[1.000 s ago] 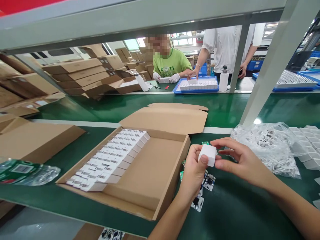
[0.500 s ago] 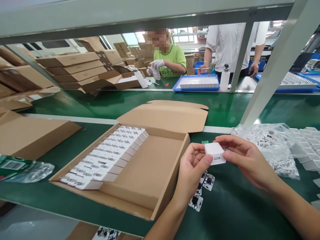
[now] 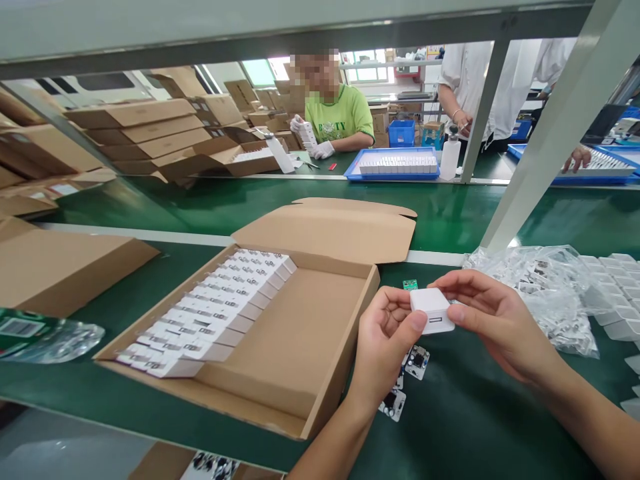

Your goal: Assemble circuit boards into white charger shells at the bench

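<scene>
A small white charger block (image 3: 433, 311) with a USB slot facing me is held between both hands above the green bench. My left hand (image 3: 386, 340) pinches its left side with thumb and fingers. My right hand (image 3: 495, 321) grips its right side from above. Just below the hands lie a few small circuit boards (image 3: 406, 380) on the mat. To the left stands an open cardboard box (image 3: 280, 327), its left part filled with rows of white chargers (image 3: 210, 310).
A clear plastic bag of parts (image 3: 540, 287) and white shells (image 3: 617, 287) lie at the right. A closed carton (image 3: 60, 267) and a crumpled bag (image 3: 45, 337) are on the left. Across the belt, a person in green and another in white work by a blue tray (image 3: 395, 167).
The white block has been turned so its USB slot faces me and sits slightly lower right. The person in white across the belt has stepped to the right.
</scene>
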Action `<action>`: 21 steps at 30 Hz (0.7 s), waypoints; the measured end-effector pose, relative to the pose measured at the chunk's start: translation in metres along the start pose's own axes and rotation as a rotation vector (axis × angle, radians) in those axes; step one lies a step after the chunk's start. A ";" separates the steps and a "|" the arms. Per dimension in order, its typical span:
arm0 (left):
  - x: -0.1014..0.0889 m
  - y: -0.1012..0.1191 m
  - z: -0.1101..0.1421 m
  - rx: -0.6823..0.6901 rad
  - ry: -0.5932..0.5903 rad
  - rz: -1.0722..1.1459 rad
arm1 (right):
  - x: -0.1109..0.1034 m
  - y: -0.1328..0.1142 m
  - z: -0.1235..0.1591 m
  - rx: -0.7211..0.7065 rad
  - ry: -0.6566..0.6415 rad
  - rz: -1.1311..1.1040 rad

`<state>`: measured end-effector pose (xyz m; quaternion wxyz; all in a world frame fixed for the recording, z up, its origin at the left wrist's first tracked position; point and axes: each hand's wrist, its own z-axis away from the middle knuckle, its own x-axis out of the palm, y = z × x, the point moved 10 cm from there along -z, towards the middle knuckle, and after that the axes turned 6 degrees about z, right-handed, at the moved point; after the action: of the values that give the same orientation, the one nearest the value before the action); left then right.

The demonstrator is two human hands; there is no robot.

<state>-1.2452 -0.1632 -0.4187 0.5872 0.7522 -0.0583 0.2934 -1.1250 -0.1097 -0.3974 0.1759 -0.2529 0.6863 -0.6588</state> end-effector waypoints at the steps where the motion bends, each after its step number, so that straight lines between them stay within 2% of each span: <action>1: 0.000 0.000 0.000 0.003 0.003 0.003 | 0.000 0.000 0.000 0.001 -0.003 -0.004; 12: 0.000 -0.005 0.000 -0.045 -0.009 0.023 | 0.001 -0.001 -0.001 -0.034 -0.032 -0.001; 15: 0.004 -0.018 0.000 -0.187 -0.026 0.094 | -0.003 -0.014 -0.001 -0.231 0.015 0.133; 18: 0.019 -0.034 0.004 -0.374 -0.159 0.147 | 0.004 -0.032 0.006 -0.478 -0.009 0.419; 19: 0.022 -0.037 0.005 -0.396 -0.199 0.135 | 0.007 -0.034 0.007 -0.508 -0.051 0.477; 21: 0.021 -0.033 0.004 -0.341 -0.217 0.049 | 0.005 -0.039 0.008 -0.514 -0.101 0.484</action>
<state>-1.2120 -0.1512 -0.4361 0.6890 0.6675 -0.1882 0.2106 -1.1202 -0.1190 -0.3589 0.2911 -0.1512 0.8601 -0.3906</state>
